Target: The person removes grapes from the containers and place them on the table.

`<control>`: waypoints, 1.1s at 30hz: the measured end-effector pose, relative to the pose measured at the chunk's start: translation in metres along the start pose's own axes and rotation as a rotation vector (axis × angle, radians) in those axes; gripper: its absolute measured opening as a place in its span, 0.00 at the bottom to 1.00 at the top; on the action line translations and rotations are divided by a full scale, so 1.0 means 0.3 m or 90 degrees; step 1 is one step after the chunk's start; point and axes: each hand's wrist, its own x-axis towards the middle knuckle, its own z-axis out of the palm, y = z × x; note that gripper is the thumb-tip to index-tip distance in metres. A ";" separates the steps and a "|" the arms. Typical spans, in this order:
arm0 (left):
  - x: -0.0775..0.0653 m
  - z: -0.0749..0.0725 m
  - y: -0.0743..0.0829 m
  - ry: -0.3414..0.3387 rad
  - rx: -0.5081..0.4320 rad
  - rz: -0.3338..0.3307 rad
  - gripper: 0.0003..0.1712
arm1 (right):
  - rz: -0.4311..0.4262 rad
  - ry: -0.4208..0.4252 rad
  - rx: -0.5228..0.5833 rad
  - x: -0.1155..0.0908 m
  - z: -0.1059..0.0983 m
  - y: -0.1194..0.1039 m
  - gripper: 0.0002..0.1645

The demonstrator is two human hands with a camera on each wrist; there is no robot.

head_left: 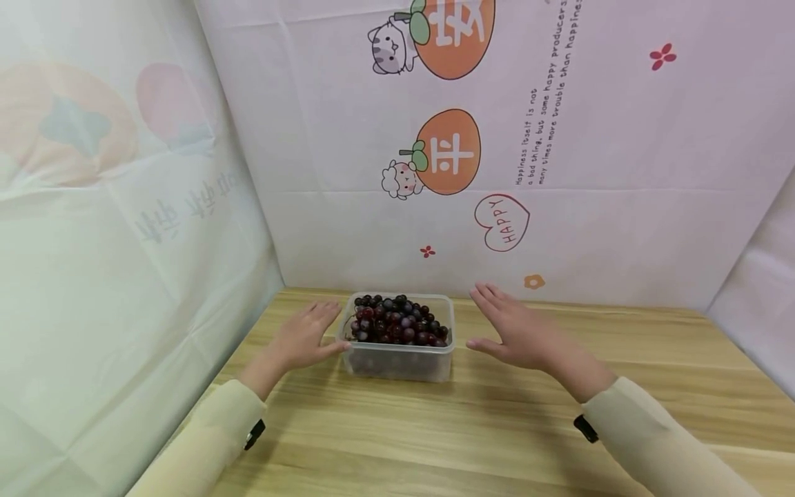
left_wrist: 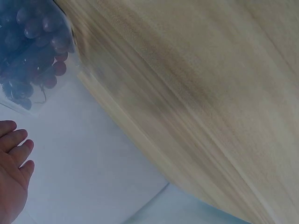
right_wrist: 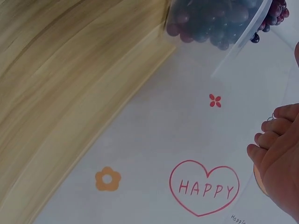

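Dark red and purple grapes (head_left: pixel 397 321) fill a clear plastic container (head_left: pixel 397 362) standing on the wooden table near the back wall. Beside its left side is my left hand (head_left: pixel 304 338), fingers extended, thumb close to the rim; whether it touches the rim I cannot tell. My right hand (head_left: pixel 518 331) hovers to the right of the container, apart from it, with fingers straight and thumb spread. In the left wrist view the left hand (left_wrist: pixel 14 168) shows at the lower left, below the container. In the right wrist view the right hand (right_wrist: pixel 280 154) holds nothing.
A wooden table (head_left: pixel 385 435) extends under both arms. Printed white cloth (head_left: pixel 348 172) hangs right behind the container, and another white cloth (head_left: pixel 143 297) hangs along the left side. Black bands (head_left: pixel 254 433) sit at the sleeve cuffs.
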 end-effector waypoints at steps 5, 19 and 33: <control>-0.004 0.008 0.009 -0.007 -0.010 -0.002 0.50 | -0.022 -0.005 0.010 0.029 0.010 -0.034 0.55; 0.001 0.009 0.023 -0.007 -0.028 -0.003 0.46 | -0.054 -0.024 0.011 0.122 0.034 -0.131 0.54; -0.001 0.011 0.027 -0.006 -0.040 -0.007 0.46 | -0.059 -0.061 0.022 0.219 0.078 -0.207 0.50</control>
